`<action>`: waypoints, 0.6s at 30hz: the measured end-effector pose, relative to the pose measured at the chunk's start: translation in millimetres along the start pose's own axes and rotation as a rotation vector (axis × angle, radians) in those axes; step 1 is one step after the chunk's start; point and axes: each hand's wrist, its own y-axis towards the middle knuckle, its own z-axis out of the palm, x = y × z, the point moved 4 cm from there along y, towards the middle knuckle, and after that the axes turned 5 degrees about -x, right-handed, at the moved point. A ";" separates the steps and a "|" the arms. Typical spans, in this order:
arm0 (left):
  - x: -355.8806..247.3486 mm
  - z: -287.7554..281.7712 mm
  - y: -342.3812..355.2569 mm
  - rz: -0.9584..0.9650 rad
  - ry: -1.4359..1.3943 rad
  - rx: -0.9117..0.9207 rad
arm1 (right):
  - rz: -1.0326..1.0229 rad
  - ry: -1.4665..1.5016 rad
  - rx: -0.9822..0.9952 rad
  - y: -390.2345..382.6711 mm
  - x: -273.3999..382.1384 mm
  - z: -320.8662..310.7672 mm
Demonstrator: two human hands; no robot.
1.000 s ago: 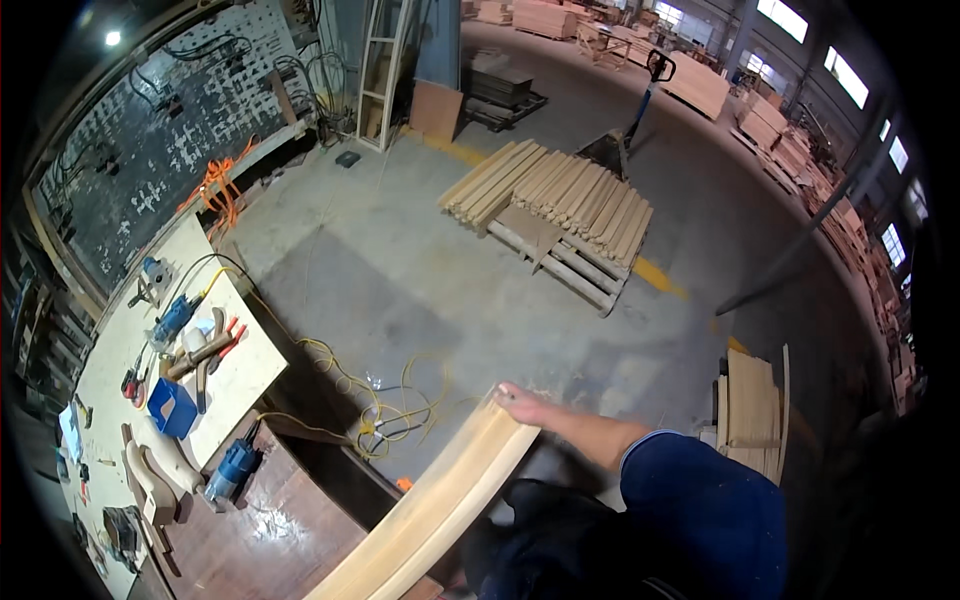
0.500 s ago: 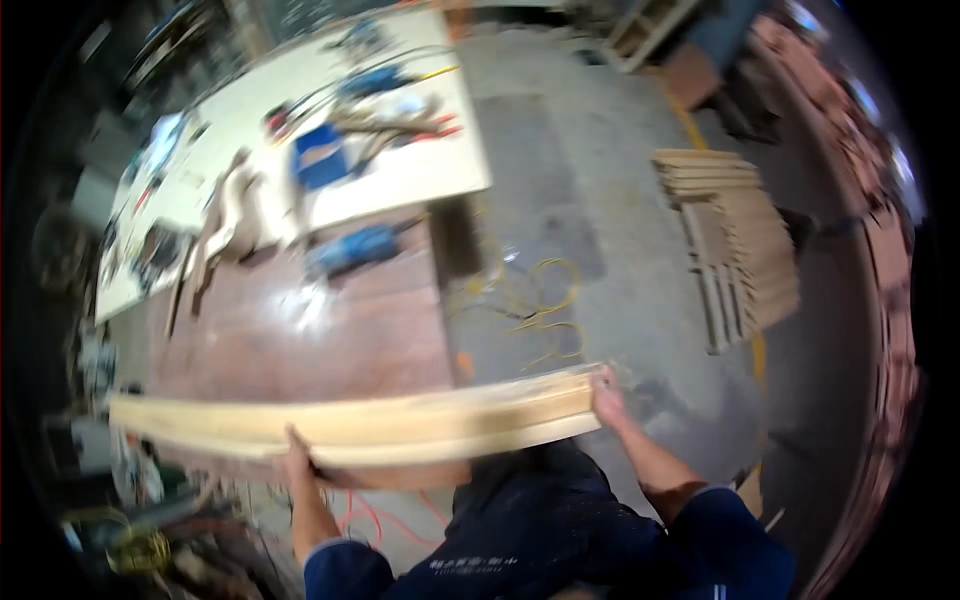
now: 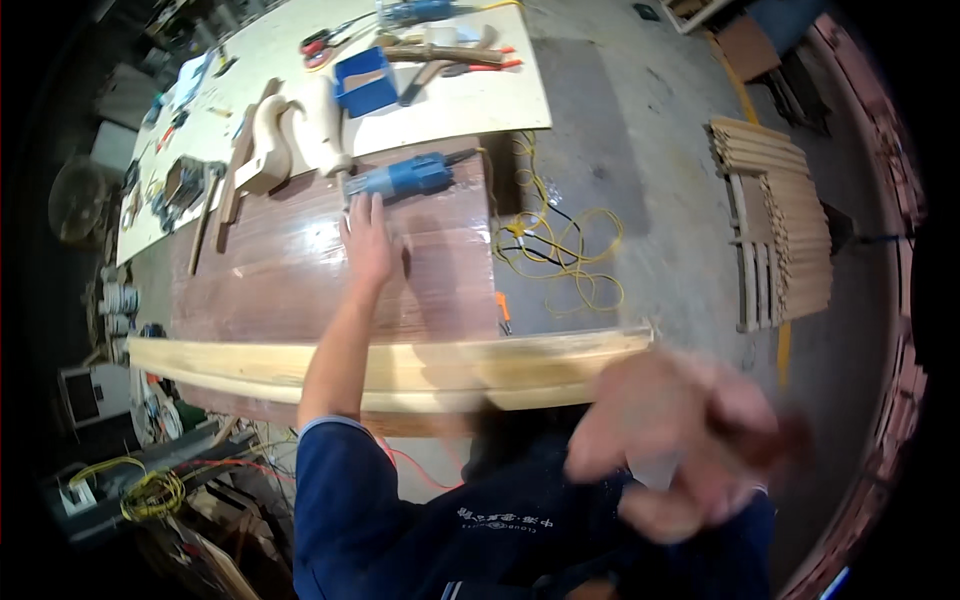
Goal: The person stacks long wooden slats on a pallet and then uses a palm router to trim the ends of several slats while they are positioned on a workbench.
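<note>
My left hand [image 3: 368, 240] reaches over the brown tabletop [image 3: 290, 290] with its fingers stretched out. Their tips are at the front end of a blue power grinder [image 3: 410, 178], and no grip round it shows. Across the near edge of the tabletop lies a long pale wooden beam [image 3: 430, 368] with a stepped profile, under my left forearm. Raised close to the camera at the right, my right hand [image 3: 670, 430] is large and smeared by motion. What it may hold cannot be made out. A curved carved wooden piece [image 3: 268, 150] rests beyond the left hand.
A white table [image 3: 450, 120] beyond bears a blue open box [image 3: 367, 95] and several hand tools. Yellow cable [image 3: 590, 260] coils on the floor at the right. Farther right lies a stack of wooden strips [image 3: 800, 220]. A metal-framed bench with yellow cord [image 3: 153, 497] stands at the lower left.
Both hands have let go of the wooden beam, which now rests on the tabletop's near edge. My left hand has moved forward to the grinder; my right hand has come up toward the camera.
</note>
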 end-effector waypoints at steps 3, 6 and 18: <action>-4.9 35.3 59.9 0.052 0.233 0.247 | 0.127 -0.040 -0.142 38.8 38.9 26.2; -1.3 58.0 98.6 0.120 0.351 0.241 | -0.102 -0.101 -0.456 25.2 28.4 22.2; -63.7 44.6 102.5 0.162 0.152 0.482 | 0.167 -0.035 -0.005 -14.7 -9.9 -48.6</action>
